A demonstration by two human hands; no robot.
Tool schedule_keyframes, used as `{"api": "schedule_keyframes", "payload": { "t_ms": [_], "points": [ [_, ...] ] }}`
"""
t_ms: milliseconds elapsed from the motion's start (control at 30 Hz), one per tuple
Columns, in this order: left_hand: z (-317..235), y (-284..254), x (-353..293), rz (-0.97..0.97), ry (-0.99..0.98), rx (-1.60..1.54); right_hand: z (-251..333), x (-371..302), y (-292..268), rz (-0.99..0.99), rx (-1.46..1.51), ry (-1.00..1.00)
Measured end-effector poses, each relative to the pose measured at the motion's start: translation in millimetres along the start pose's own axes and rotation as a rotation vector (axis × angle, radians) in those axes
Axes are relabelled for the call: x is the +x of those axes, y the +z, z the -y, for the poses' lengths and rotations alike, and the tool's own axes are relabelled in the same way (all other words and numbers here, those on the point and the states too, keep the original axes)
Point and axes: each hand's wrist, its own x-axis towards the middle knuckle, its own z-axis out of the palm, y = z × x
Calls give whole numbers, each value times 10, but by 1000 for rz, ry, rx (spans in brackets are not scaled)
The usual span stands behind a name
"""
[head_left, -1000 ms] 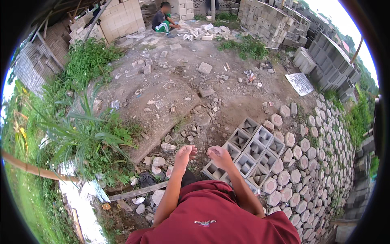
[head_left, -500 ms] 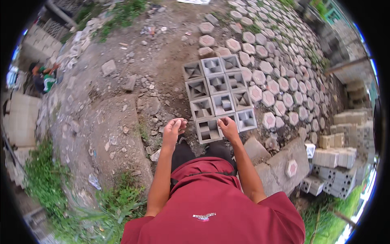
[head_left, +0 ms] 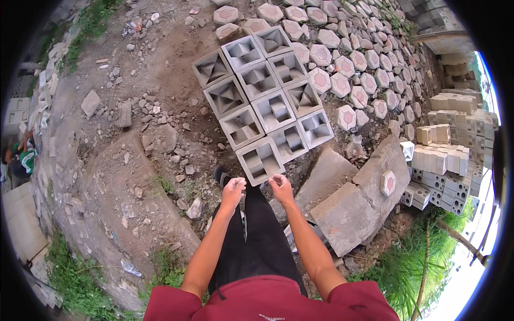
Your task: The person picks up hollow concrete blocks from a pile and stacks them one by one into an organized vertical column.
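Note:
My left hand [head_left: 234, 191] is held in front of my legs, fingers curled in toward the thumb, just left of the nearest hollow concrete block [head_left: 261, 160]. Over that block's near right corner my right hand [head_left: 280, 187] is curled in the same way. It overlaps the block's edge in the picture; whether it touches, I cannot tell. What either hand pinches, if anything, is too small to make out. Several grey hollow blocks [head_left: 272, 109] stand packed together in rows, their open cavities facing up.
Hexagonal pavers [head_left: 340, 85] with reddish centres cover the ground at right. A cracked concrete slab [head_left: 350, 208] with a single paver [head_left: 387, 183] lies beside me. Stacked blocks [head_left: 436, 158] stand far right. Rubble [head_left: 171, 139] lies left of the blocks; a person [head_left: 24, 158] is at far left.
My view has tilted and turned, so the blocks appear larger, rotated and more to the left. My hands stay in front of me, at the near end of the blocks, now lower in view.

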Motion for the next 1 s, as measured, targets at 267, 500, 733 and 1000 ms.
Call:
{"api": "schedule_keyframes", "payload": {
  "t_ms": [267, 500, 733, 1000],
  "points": [
    [1034, 138, 1857, -270, -53, -137, -1057, 1309, 825, -106, -366, -198],
    [1694, 306, 2335, -348, -156, -637, -1169, 1390, 1098, -93, -454, -239],
    [1686, 328, 2295, -219, -155, -714, -1238, 1425, 1158, -199, -437, -204],
    [1688, 217, 2076, -273, -263, -458, -1024, 1279, 972, -195, -328, -79]
  ]
}}
